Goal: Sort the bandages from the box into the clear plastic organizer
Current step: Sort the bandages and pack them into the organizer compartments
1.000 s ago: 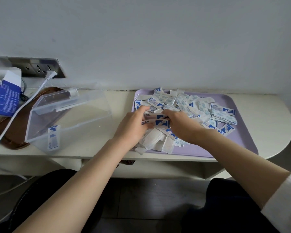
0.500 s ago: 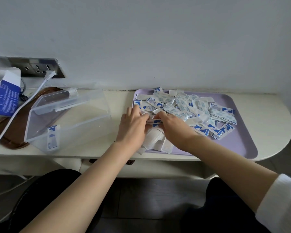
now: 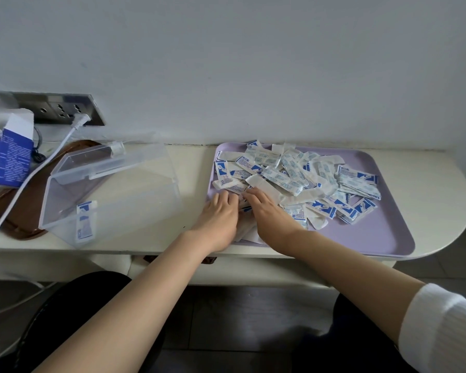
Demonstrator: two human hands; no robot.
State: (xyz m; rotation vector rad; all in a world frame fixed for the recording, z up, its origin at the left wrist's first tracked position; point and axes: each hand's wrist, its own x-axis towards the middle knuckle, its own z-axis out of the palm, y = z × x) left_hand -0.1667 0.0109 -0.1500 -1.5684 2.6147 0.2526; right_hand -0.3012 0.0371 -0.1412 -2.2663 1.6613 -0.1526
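Note:
A heap of blue-and-white wrapped bandages (image 3: 293, 179) lies on a purple tray (image 3: 366, 232). My left hand (image 3: 219, 216) and my right hand (image 3: 268, 211) sit side by side over the tray's near left corner, fingers curled into a small bunch of bandages (image 3: 244, 201) between them; more white strips are hidden under my palms. The clear plastic organizer (image 3: 135, 200) stands open to the left of the tray, lid tilted back, with one bandage (image 3: 86, 222) inside at its near left. The opened blue-and-white bandage box (image 3: 11, 160) is at the far left.
A brown tray (image 3: 16, 214) lies under the organizer's left side. A white cable (image 3: 24, 181) runs from the wall socket (image 3: 62, 109) across it and off the front edge. The shelf (image 3: 436, 184) ends in a rounded right edge, with the wall close behind.
Both hands have come down and nearer to the tray's front left corner with the bunch of bandages. The pile has shifted slightly; the organizer and box stayed put.

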